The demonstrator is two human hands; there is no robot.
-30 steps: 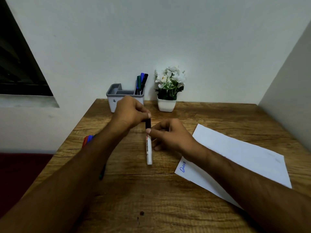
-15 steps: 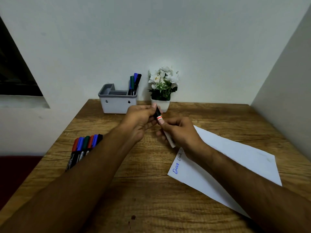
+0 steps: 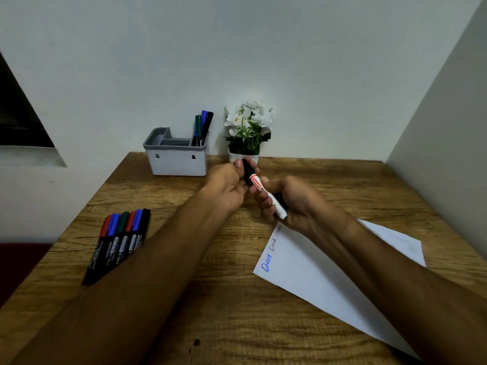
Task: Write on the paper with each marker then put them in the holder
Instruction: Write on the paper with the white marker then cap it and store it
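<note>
I hold a white marker (image 3: 259,186) with a black cap (image 3: 247,167) above the middle of the wooden table. My right hand (image 3: 290,204) grips its white barrel. My left hand (image 3: 229,184) pinches the black cap at the far end. The white paper (image 3: 311,264) lies to the right under my right arm, with three short words written along its left edge. A grey and white holder (image 3: 176,162) stands at the back with three markers (image 3: 202,127) upright in its right compartment. Several capped markers (image 3: 118,241) lie in a row at the left.
A white pot of white flowers (image 3: 247,130) stands right of the holder, just behind my hands. Walls close the table at the back and right. The table's left edge (image 3: 79,219) drops to a dark floor.
Both hands lifted the marker off the table and tilted it, cap end toward the flower pot. The view shifted, bringing the row of markers at the left into sight.
</note>
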